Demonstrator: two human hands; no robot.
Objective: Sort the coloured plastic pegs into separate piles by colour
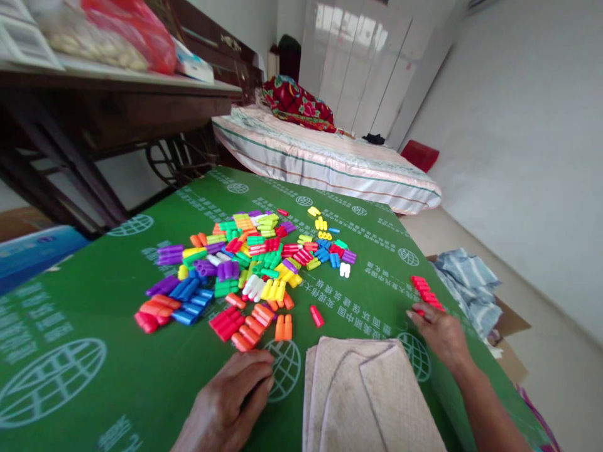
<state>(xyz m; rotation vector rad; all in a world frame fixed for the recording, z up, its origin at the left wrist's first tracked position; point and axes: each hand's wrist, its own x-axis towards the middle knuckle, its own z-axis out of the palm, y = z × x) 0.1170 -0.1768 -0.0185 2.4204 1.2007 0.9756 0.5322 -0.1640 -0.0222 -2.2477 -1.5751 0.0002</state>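
Note:
A large heap of small plastic tube-shaped pieces (257,251) in many colours spreads over the green board. My left hand (230,395) rests on the board just in front of the orange pieces (254,323), fingers curled together; nothing shows in them. Over at the right, my right hand (440,333) is closed in a pinch, with a bit of a red plastic piece showing at its fingertips. Just beyond it lies a short row of red pieces (426,292) by the board's right edge. A single red piece (316,316) sits apart, between heap and cloth.
A folded beige cloth (372,395) lies on the green board (372,301) between my hands. Blue striped fabric (466,289) sits beyond the right edge. Behind are a bed (330,150) and, at left, a dark sewing table (108,107) carrying bags.

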